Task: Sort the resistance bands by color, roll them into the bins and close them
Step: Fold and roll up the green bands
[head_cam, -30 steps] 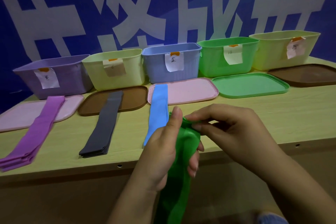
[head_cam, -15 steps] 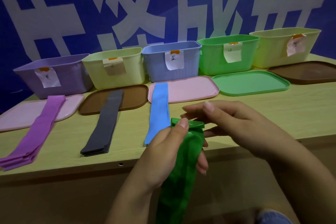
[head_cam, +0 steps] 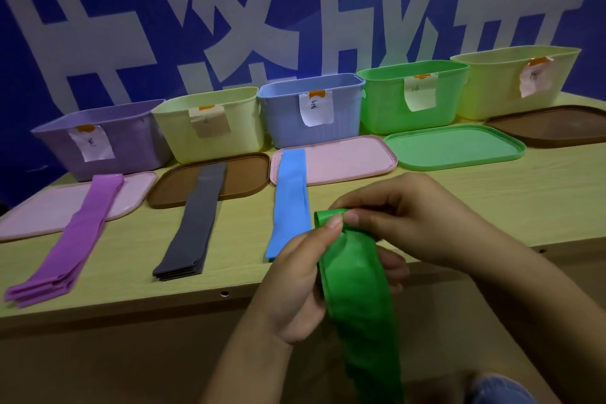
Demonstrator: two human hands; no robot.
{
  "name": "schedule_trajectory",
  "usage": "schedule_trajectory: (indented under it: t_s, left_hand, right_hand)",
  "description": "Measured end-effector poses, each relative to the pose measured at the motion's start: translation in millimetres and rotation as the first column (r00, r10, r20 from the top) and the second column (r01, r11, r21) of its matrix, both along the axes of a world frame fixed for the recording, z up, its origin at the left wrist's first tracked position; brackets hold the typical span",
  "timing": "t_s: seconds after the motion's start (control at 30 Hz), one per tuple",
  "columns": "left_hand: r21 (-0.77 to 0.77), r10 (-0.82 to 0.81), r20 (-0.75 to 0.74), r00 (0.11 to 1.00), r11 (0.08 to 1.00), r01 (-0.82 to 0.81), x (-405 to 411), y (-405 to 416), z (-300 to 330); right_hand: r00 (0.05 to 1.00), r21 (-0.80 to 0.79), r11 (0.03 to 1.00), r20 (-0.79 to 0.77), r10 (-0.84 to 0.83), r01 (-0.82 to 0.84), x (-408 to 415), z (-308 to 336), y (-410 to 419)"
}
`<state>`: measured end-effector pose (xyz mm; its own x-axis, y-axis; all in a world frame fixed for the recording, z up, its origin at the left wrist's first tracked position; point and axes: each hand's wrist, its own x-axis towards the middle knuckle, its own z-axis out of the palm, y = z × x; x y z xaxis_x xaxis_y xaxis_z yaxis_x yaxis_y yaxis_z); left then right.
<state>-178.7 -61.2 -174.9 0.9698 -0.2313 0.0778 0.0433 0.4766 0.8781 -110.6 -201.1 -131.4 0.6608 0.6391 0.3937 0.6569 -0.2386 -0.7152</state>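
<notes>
Left hand point(head_cam: 305, 275) gripped green band point(head_cam: 357, 298) just below top, thumb pressing first fold. Right hand point(head_cam: 423, 223) pinched folded end, fingertips curled over it. Band hung off table point(head_cam: 492, 207) front edge, tail out of view below. Roll barely begun, I judged. My advice: keep first turns tight, edges aligned, feed slack up with left hand, never let go of core. Green bin point(head_cam: 387, 108) stood open behind green lid point(head_cam: 459, 147). Purple band point(head_cam: 82, 229), grey band point(head_cam: 196, 220), blue band point(head_cam: 290, 197) lay flat, unrolled.
</notes>
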Motion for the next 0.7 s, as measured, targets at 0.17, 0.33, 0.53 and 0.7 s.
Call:
schedule_trajectory:
  t_s: [0.17, 0.33, 0.53, 0.7]
  left_hand:
    - [-0.071, -0.067, -0.050, 0.997, 0.995, 0.064, 10.6, 0.3, -14.5]
    - [0.112, 0.119, -0.015, 0.993, 0.987, -0.116, 9.9, -7.9, -5.9]
    - [0.401, 0.337, 0.176, 0.925, 0.834, -0.380, 5.6, -12.8, -0.1]
    - [0.510, 0.472, 0.162, 0.866, 0.711, -0.484, 2.0, -11.1, 0.5]
  right_hand:
    - [0.987, 0.067, 0.992, 0.115, -0.112, 0.105, 2.5, -16.5, 11.2]
    - [0.921, 0.194, 0.964, 0.309, -0.236, 0.182, -1.2, -11.9, 13.4]
    - [0.854, 0.201, 0.955, 0.436, -0.286, 0.218, -6.6, -16.8, 15.2]
    - [0.813, 0.154, 0.964, 0.519, -0.265, 0.216, -18.0, -23.7, 18.6]
